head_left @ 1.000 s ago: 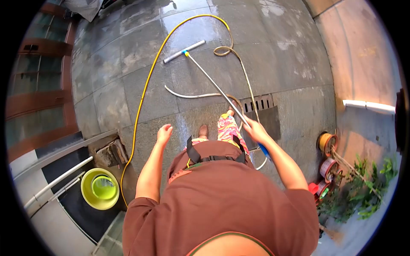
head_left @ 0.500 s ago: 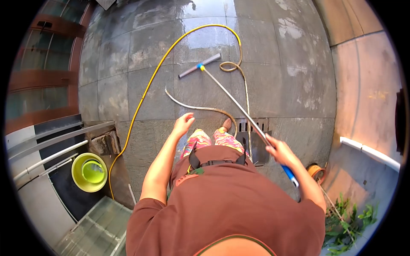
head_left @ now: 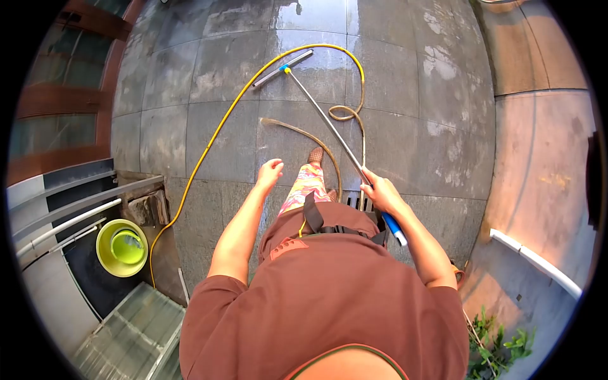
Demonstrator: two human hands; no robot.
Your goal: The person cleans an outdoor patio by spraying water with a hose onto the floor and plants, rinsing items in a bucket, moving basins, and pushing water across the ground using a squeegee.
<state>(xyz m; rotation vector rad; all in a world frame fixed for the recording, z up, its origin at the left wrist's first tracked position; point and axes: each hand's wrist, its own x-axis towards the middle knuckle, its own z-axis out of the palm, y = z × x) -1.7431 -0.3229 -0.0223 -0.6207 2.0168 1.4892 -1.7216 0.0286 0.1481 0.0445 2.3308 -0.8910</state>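
My right hand (head_left: pixel 382 192) is wrapped round the metal pole of a floor squeegee (head_left: pixel 323 117), above its blue grip. The long squeegee head, with a blue and yellow joint, is at the far end of the pole, inside the yellow hose's loop on the wet paving. My left hand (head_left: pixel 270 174) hangs in front of me with curled fingers and nothing visible in it. A yellow hose (head_left: pixel 210 144) arcs round the squeegee, and its loose end lies on the slabs between my left hand and the squeegee head. One foot is forward beside that end.
A floor drain grate (head_left: pixel 361 201) lies near my right hand, partly hidden by my body. At left stand a yellow tub (head_left: pixel 103 253) with a green basin (head_left: pixel 128 247) in it, pale pipes and a wooden-framed door (head_left: pixel 60 101). A wall (head_left: pixel 538 158) and a plant (head_left: pixel 500 342) are at right.
The squeegee head has moved forward and left across the floor. My right hand has come inward and forward with the pole. One foot has stepped forward, and the hose end lies differently.
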